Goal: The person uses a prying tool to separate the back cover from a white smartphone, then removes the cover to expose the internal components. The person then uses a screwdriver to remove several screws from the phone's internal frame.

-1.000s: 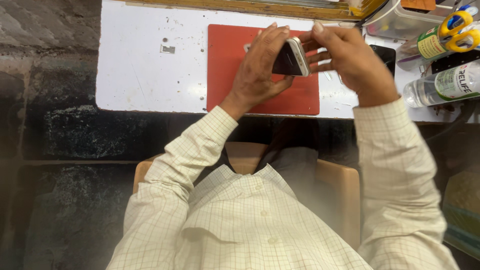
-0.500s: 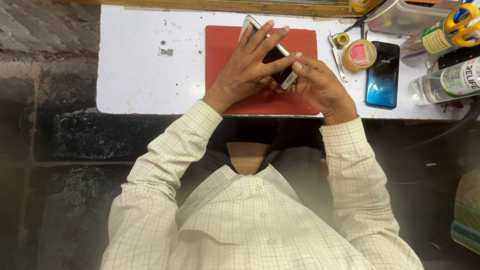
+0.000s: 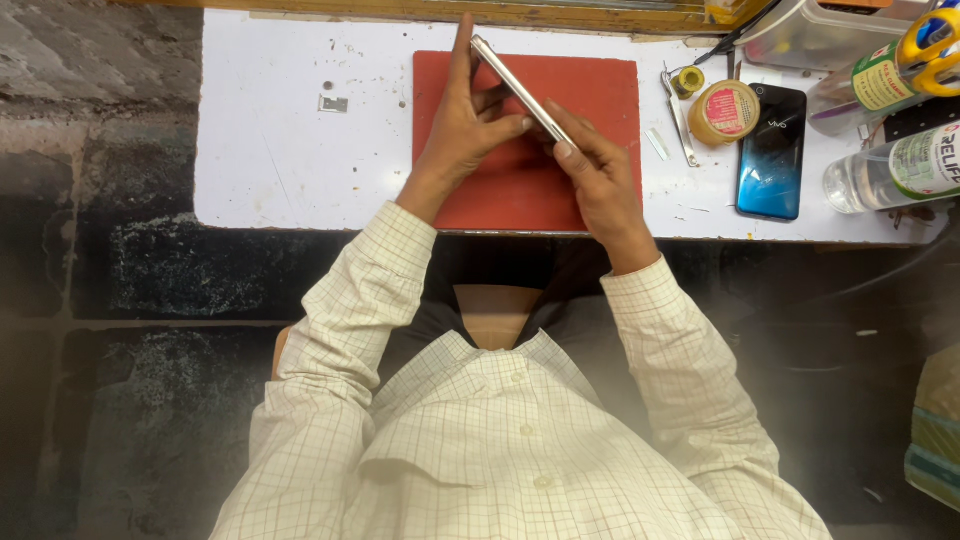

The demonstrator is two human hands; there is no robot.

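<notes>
Both my hands hold a slim silver phone point(image 3: 515, 85) edge-on above a red mat point(image 3: 600, 100) on the white table point(image 3: 270, 150). My left hand point(image 3: 468, 125) grips its upper end, index finger stretched along the far tip and thumb on its side. My right hand point(image 3: 592, 165) pinches the lower end with thumb and fingers. The phone is tilted, running from upper left to lower right.
Right of the mat lie a blue-black phone point(image 3: 772, 152), a round tape roll point(image 3: 727, 110), tweezers point(image 3: 678, 115), two plastic bottles point(image 3: 890, 165), a clear box point(image 3: 815, 35) and yellow-handled scissors point(image 3: 935, 40). A small metal piece point(image 3: 333, 103) lies left. The table's front edge meets my lap.
The phone has turned from flat-ish to edge-on and lifted toward the mat's top. My right hand has drawn back to its lower end; the view has shifted left.
</notes>
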